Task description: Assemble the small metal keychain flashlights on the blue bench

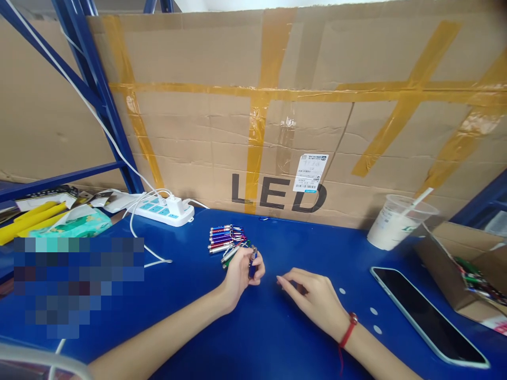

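Note:
My left hand [241, 274] is closed around a small blue metal keychain flashlight [252, 269], held upright with its silvery end at the top. Right beside that hand, a row of similar keychain flashlights [222, 238] in purple, blue, red and silver lies on the blue table [190, 327]. Silver and green ones lie partly behind my fingers. My right hand [312, 295] is a short way to the right, just over the tabletop, its thumb and forefinger pinched together. Whatever is between those fingertips, if anything, is too small to make out.
Small pale discs [373, 311] dot the table near a phone [430, 316]. At the right stand a plastic cup with a straw [396, 224] and an open cardboard box [443, 269] of flashlights. A white power strip [162, 210] sits back left, before a large cardboard sheet [206, 137].

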### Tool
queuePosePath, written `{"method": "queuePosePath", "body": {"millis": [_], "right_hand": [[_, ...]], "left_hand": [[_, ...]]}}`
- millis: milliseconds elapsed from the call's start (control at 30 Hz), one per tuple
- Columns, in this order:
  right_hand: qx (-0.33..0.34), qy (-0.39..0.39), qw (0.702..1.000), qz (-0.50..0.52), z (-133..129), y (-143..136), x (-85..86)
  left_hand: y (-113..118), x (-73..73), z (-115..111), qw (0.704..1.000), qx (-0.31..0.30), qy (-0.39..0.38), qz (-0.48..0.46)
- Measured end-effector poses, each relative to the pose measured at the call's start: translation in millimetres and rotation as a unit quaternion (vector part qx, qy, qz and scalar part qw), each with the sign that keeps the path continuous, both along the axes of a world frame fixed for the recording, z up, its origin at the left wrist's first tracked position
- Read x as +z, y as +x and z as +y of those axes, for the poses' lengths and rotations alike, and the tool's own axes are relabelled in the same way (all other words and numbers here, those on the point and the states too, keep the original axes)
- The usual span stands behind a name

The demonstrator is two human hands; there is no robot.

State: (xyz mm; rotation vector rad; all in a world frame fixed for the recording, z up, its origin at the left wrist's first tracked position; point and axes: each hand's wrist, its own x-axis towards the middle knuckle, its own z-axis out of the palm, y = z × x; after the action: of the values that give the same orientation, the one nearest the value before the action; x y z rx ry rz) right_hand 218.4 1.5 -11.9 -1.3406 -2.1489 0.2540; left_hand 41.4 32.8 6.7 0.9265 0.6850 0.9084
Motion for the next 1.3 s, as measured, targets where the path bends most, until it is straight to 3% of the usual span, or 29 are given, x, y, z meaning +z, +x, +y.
{"method": "queuePosePath", "body": {"millis": [333,933,1300], "right_hand": [[-0.022,0.021,0.999,0.024,0,2,0.7],[-0.033,0.021,0.999,0.002,5,7,-0.3],[-0.06,-0.011,0.996,-0.067,19,19,1.2]], "left_hand": [[1,-1.0,-1,0.997,0.0,0.014,0.081],[-2,0.0,7,0.998,-0.026,-0.04,0.031],[-3,7.2,4,0.999,0.017,-0.019,0.04]]}}
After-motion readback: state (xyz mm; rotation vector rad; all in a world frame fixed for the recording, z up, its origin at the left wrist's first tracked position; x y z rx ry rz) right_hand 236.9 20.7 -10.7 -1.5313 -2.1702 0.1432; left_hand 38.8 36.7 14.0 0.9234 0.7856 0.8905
